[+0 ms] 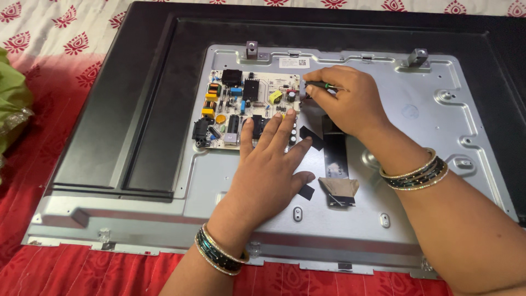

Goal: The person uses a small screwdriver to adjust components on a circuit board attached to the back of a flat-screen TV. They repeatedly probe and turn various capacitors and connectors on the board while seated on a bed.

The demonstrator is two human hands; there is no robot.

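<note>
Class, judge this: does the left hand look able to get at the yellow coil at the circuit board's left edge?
Probably yes. The left hand lies flat on the circuit board, and nothing stands between its fingers and the yellow coil.

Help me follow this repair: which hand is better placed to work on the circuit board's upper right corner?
Right. The right hand holds the screwdriver there; the left hand lies flat on the circuit board.
</note>
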